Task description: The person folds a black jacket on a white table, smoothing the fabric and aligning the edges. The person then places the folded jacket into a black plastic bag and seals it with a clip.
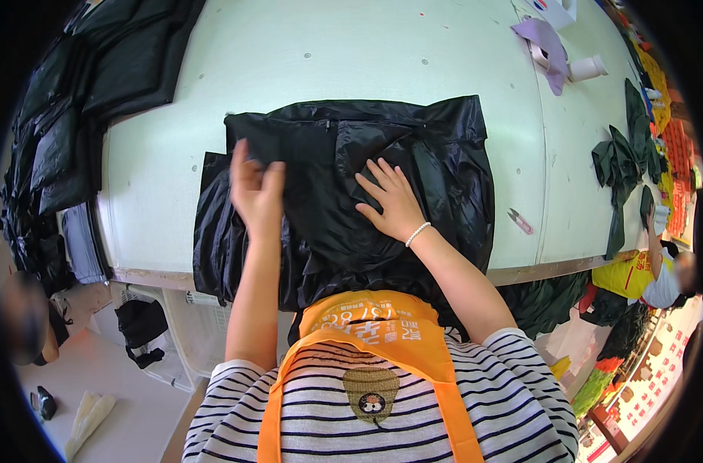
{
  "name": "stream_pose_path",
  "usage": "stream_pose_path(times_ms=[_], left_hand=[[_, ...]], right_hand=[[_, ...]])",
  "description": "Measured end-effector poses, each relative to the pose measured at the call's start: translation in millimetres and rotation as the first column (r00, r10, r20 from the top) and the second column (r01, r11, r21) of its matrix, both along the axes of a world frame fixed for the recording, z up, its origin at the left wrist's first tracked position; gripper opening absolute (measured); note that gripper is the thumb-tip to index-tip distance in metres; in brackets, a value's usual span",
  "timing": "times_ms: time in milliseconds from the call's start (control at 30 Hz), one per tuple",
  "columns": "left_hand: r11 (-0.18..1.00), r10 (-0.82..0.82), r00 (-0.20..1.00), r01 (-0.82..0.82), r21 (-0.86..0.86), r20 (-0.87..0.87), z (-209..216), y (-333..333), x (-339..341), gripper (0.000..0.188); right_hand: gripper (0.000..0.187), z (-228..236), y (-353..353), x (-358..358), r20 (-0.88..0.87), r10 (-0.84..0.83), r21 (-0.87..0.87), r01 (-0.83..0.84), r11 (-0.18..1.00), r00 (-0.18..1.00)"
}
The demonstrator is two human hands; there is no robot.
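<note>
My left hand (255,193) is raised a little over the left part of the black garment (351,193), fingers close together and slightly blurred; whether they pinch a fold of the cloth or only brush it I cannot tell. My right hand (390,202) lies flat on the middle of the garment, fingers spread wide, palm down, holding nothing, just pressing the shiny fabric against the table (305,62).

The garment sits at the near edge of the table, right in front of me, and part of it hangs over that edge toward my orange apron (367,324). Its long axis seems to run left to right, along the near edge, with a straighter seamed border on the far side and looser, crumpled cloth toward me.

To do this well, I judge the flat hand should stay planted as an anchor while the other draws the cloth outward toward the left edge, so wrinkles travel out instead of bunching under my palm. This slick fabric will likely slide, so light, even pressure matters.

More dark pieces (81,100) are stacked at the far left corner, small scissors (520,221) lie on the table to my right, near the near edge
</note>
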State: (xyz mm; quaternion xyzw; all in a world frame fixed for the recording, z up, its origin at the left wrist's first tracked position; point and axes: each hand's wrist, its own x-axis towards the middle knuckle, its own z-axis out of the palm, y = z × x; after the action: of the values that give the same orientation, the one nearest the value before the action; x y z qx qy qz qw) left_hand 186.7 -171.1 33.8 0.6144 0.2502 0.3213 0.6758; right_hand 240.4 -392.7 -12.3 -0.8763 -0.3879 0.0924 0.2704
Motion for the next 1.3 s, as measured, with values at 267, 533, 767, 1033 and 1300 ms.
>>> stream_pose_path(times_ms=[267, 533, 767, 1033, 1300], left_hand=[[0.261, -0.377, 0.724, 0.682, 0.684, -0.578, -43.4, -71.9, 13.2, 0.049], [0.222, -0.468, 0.642, 0.751, 0.622, -0.608, -50.1, -62.0, 15.6, 0.052], [0.175, -0.449, 0.644, 0.743, 0.646, -0.619, -55.0, -63.4, 15.9, 0.052], [0.291, -0.529, 0.546, 0.835, 0.466, -0.649, -51.3, -54.3, 24.3, 0.043], [0.710, -0.498, 0.685, 0.674, 0.202, -0.532, -14.4, -32.7, 44.3, 0.033]], right_hand=[[0.021, -22.0, -12.8, 19.7, -0.289, -0.251, 0.394, 0.354, 0.848, 0.924], [0.041, 15.8, -39.5, 23.5, 0.089, 0.066, 0.171, -0.081, 0.982, 0.994], [0.074, 37.3, -86.5, 18.8, -0.013, 0.480, -0.267, -0.466, 0.844, 0.877], [0.036, 9.9, -27.5, -18.9, 0.072, 0.369, 0.063, -0.373, 0.926, 0.927], [0.039, -25.3, 5.0, 52.8, -0.759, -0.295, -0.257, 0.149, 0.955, 0.581]])
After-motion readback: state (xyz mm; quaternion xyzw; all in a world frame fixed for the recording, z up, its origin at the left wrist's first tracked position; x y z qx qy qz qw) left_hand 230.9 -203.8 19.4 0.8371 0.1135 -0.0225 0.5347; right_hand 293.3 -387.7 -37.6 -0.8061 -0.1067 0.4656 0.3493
